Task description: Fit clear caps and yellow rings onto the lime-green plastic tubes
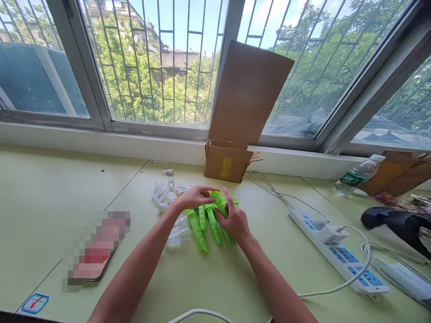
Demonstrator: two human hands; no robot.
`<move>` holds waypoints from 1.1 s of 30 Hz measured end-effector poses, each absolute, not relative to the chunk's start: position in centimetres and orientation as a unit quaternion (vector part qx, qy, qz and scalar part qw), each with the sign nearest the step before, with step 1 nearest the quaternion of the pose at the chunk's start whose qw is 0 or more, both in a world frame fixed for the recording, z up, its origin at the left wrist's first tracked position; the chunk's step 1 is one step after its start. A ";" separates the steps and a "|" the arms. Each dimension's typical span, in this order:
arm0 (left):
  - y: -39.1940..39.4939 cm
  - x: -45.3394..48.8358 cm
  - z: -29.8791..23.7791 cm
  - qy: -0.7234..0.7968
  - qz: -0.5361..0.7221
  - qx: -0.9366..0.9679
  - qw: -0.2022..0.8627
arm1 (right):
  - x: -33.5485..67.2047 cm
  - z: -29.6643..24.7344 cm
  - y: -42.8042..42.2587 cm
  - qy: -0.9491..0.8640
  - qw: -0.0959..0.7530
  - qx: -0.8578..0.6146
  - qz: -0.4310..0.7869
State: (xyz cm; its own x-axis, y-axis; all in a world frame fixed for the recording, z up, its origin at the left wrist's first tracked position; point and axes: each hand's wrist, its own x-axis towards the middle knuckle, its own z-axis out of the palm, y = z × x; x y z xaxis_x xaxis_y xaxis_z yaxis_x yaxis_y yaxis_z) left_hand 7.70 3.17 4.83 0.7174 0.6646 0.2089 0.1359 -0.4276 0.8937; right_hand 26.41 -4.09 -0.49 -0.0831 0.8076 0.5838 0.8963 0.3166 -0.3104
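Over the middle of the table, my right hand (236, 220) grips a bright green ribbed plastic handle (219, 204) between thumb and fingers, its index finger pointing up. The handle's upper end carries a yellow ring or cap (214, 192). From the left, my left hand (195, 197) reaches over with its fingertips closed at that yellow end. Several more green handles (198, 233) lie side by side below the hands, partly hidden by them. Clear plastic tubes (179, 231) lie left of these, and small white caps or fittings (163, 207) are scattered behind my left wrist.
An open cardboard box (215, 165) stands against the window sill. At the right are a white power strip (343, 256) with cables, a plastic water bottle (358, 175) and a black object (393, 226). A phone (101, 246), partly pixelated, lies at the left.
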 end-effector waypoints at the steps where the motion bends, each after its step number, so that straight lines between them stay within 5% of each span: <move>1: 3.1 7.7 4.9 0.245 0.273 0.800 0.474 | 26.3 -0.3 -4.2 -0.739 0.339 -0.579 -0.060; 33: 3.9 7.0 4.8 0.244 0.401 0.697 0.543 | 26.6 -0.9 -4.1 -0.729 0.365 -0.565 -0.128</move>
State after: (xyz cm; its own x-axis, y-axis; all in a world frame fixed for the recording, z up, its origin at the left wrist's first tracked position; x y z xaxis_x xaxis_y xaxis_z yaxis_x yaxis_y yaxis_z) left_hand 6.99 3.90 4.76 0.5591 0.7749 0.2949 -0.0964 -0.2925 0.9514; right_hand 26.56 -4.11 -0.85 -0.0959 0.7301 0.6765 0.9171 0.3290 -0.2251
